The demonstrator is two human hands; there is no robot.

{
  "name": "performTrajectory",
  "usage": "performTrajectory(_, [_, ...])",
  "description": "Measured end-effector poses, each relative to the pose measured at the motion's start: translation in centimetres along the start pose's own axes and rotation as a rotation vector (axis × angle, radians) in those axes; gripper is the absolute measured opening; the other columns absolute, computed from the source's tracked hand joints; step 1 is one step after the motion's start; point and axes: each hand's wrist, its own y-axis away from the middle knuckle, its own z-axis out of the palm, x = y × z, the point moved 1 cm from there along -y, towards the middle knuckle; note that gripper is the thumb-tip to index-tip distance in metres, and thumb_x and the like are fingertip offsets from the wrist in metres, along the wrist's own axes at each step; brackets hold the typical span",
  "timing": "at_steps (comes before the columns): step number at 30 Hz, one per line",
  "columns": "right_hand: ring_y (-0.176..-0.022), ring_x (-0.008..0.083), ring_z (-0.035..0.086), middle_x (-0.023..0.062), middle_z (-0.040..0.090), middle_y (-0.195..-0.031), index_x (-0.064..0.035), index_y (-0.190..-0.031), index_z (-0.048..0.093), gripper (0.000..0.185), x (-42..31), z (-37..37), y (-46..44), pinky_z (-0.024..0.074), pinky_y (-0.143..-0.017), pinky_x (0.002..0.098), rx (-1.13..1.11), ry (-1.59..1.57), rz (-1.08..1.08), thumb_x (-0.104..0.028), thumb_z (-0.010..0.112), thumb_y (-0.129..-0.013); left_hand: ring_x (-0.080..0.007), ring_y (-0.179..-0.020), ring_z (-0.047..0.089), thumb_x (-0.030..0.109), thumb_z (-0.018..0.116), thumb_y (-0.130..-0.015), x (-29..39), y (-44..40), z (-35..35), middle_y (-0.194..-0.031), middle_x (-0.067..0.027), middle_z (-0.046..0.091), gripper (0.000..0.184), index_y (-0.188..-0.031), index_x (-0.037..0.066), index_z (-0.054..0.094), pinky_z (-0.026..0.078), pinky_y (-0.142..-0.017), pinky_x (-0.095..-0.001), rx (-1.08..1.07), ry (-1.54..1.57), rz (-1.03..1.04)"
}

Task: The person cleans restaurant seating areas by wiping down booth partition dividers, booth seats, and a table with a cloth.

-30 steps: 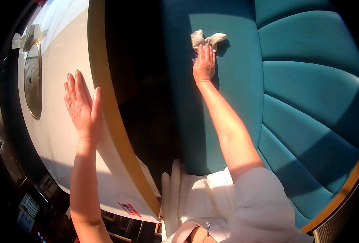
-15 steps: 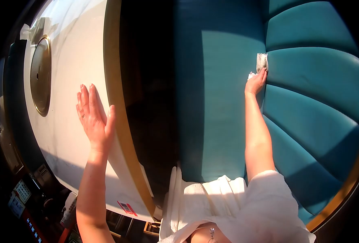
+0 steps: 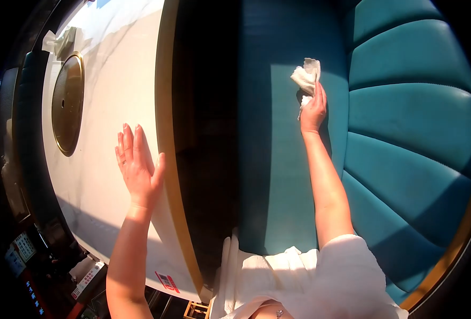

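Note:
My left hand [image 3: 139,173] rests flat on the white marbled table [image 3: 113,95], fingers spread, near its gold-brown edge. Over the teal bench seat [image 3: 294,186], my right hand [image 3: 313,110] is closed on a crumpled white cloth [image 3: 307,77]. Most of the cloth sticks out beyond the fingertips, and a smaller fold shows at the thumb side. The cloth and hand cast a shadow on the seat, a little left of the seam where the backrest begins.
A round gold-rimmed metal plate [image 3: 68,103] is set in the table, with a red and white sticker [image 3: 167,282] near its lower corner. The padded teal backrest [image 3: 411,111] curves along the right. A dark gap separates table and bench.
My right hand and the cloth went right to the backrest seam, then came back left onto the seat. My left hand stays flat on the table, while the view has shifted.

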Motion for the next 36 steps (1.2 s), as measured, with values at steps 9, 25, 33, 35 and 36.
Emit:
performTrajectory(9, [-0.109, 0.0285, 0.052, 0.0109, 0.058, -0.114, -0.0082, -0.112, 0.057, 0.039, 4.3, 13.0, -3.5, 0.0380, -0.096, 0.0363, -0.199, 0.065, -0.280, 0.002, 0.046, -0.076, -0.0311, -0.134, 0.021, 0.030, 0.052, -0.084, 0.1, 0.1, -0.1, -0.143, -0.0143, 0.027, 0.060, -0.136, 0.008, 0.035, 0.014, -0.108, -0.0429, -0.009, -0.021, 0.028])
performTrajectory(25, [-0.114, 0.0272, 0.047, 0.0079, 0.058, -0.107, -0.0065, -0.097, 0.063, 0.029, -5.3, -11.3, 35.0, 0.0383, -0.098, 0.0409, -1.164, -0.336, -0.558, -0.008, 0.055, -0.069, -0.0302, -0.131, 0.027, 0.049, 0.051, -0.082, -2.2, 0.3, 1.9, -0.140, -0.0135, 0.035, 0.061, -0.133, 0.019, 0.041, 0.016, -0.108, -0.0416, 0.203, 0.041, 0.125])
performTrajectory(33, [-0.103, 0.0225, 0.051, 0.0042, 0.056, -0.112, -0.0089, -0.107, 0.059, 0.036, -2.6, -4.7, 22.8, 0.0442, -0.085, 0.0328, -0.789, -0.031, -1.086, -0.011, 0.055, -0.072, -0.0247, -0.132, 0.027, 0.050, 0.047, -0.085, -3.6, -0.2, 2.5, -0.140, -0.0093, 0.035, 0.058, -0.134, 0.020, 0.040, 0.020, -0.108, -0.0377, 0.212, 0.037, 0.190])
performTrajectory(35, [-0.096, 0.0195, 0.053, 0.0014, 0.058, -0.110, -0.0103, -0.103, 0.062, 0.030, -0.7, -2.1, 16.7, 0.0436, -0.081, 0.0312, -0.469, 0.286, -1.087, -0.013, 0.056, -0.073, -0.0242, -0.132, 0.027, 0.048, 0.047, -0.086, -3.6, -0.3, 2.3, -0.140, -0.0084, 0.036, 0.058, -0.134, 0.015, 0.041, 0.022, -0.108, -0.0367, 0.150, 0.155, 0.230])
performTrajectory(36, [-0.094, 0.0179, 0.053, 0.0004, 0.059, -0.110, -0.0127, -0.100, 0.063, 0.027, 0.8, -1.4, 13.5, 0.0433, -0.079, 0.0307, -0.373, 0.372, -0.990, -0.013, 0.056, -0.074, -0.0241, -0.132, 0.028, 0.048, 0.047, -0.087, -3.3, -0.2, 2.3, -0.139, -0.0081, 0.036, 0.058, -0.134, 0.014, 0.041, 0.022, -0.108, -0.0362, 0.149, 0.225, 0.184])
